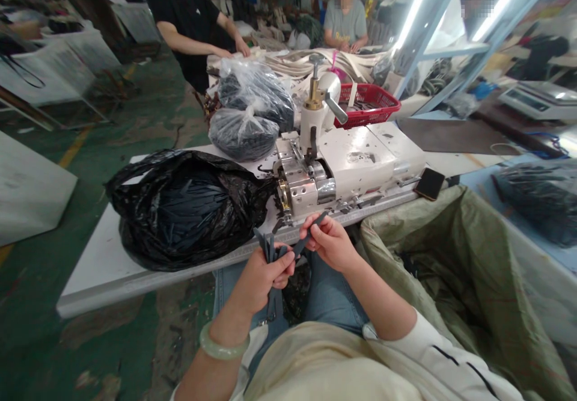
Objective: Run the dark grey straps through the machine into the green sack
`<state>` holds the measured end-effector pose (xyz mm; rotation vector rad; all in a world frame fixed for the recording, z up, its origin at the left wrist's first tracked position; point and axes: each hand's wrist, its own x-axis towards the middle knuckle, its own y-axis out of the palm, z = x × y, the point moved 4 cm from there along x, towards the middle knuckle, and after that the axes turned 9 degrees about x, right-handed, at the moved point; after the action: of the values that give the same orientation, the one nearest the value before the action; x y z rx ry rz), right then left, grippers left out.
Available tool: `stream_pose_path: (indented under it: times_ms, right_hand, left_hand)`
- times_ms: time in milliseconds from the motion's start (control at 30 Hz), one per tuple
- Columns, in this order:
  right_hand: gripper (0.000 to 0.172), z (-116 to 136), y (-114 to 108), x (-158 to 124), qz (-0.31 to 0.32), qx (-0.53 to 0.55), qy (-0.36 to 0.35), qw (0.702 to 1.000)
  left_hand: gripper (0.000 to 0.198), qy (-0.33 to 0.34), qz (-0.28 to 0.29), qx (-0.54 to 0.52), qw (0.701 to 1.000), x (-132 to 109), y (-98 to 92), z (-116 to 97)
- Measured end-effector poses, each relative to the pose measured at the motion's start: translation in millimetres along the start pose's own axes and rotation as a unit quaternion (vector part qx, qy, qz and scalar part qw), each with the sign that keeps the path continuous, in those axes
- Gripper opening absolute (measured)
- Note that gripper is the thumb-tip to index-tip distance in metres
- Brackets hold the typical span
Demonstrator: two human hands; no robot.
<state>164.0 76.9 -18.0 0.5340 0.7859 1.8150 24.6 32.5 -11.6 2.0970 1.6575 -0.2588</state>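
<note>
In my left hand [265,275] is a bundle of dark grey strips [269,247], its ends poking out above and below the closed fingers. My right hand [331,241] pinches one dark strip [303,243] that slants up from beside the left fist. Both hands are over my lap, just in front of the table's edge. Right beyond them stands a white and metal machine [306,184] with a lever on top. To its left lies an open black plastic bag [148,232] full of similar dark strips [193,202].
Clear plastic bags [246,130] of dark pieces and a red basket [374,103] stand behind the machine. A phone [430,183] lies at the table's right. Beside me on the right is a large green sack [478,257]. Two people [189,22] work across the table.
</note>
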Motion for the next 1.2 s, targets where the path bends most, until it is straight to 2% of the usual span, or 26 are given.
stream_pose_path:
  times_ms: [233, 300, 433, 500, 567, 633, 733, 833, 1100, 1200]
  right_hand:
    - [0.031, -1.6, -4.8, 13.1, -0.003, -0.011, 0.045, 0.999]
    - [0.033, -0.7, 0.4, 19.1, -0.001, -0.023, 0.050, 0.998]
    - [0.036, -2.7, 17.2, 24.6, 0.050, -0.023, 0.072, 0.996]
    - [0.035, 2.5, 12.5, 30.7, 0.009, -0.043, 0.026, 0.999]
    - [0.034, 13.2, -3.3, 41.2, -0.078, -0.070, -0.033, 0.994]
    - [0.035, 23.1, -20.9, 55.2, -0.136, -0.087, -0.041, 0.986]
    - [0.036, 30.4, -37.4, 75.2, -0.146, -0.083, 0.021, 0.986]
    - [0.034, 33.4, -41.5, 83.9, -0.157, -0.064, 0.039, 0.985]
    - [0.032, 34.6, -39.8, 86.7, -0.216, -0.030, -0.006, 0.976]
    - [0.032, 44.6, -50.3, 78.4, -0.250, -0.024, -0.056, 0.966]
  left_hand:
    - [0.029, -0.033, 0.003, -0.010, 0.999, 4.5, 7.8, 2.2]
    - [0.028, -0.031, -0.001, -0.027, 0.999, 6.3, 9.6, 2.7]
    - [0.027, -0.036, -0.001, -0.064, 0.997, 11.5, 9.5, 5.7]
    - [0.027, -0.043, 0.001, -0.062, 0.997, 14.3, 6.2, 7.9]
    - [0.028, -0.038, -0.004, -0.061, 0.997, 16.8, 0.7, 8.7]
    - [0.028, -0.027, -0.008, -0.067, 0.997, 18.4, -5.0, 8.2]
    - [0.028, -0.017, -0.011, -0.077, 0.997, 19.3, -10.6, 6.1]
    - [0.028, -0.016, -0.012, -0.081, 0.996, 19.4, -12.1, 4.6]
    - [0.026, -0.015, -0.008, -0.088, 0.996, 19.8, -11.9, 5.0]
    - [0.026, -0.018, -0.005, -0.095, 0.995, 17.9, -10.3, 3.1]
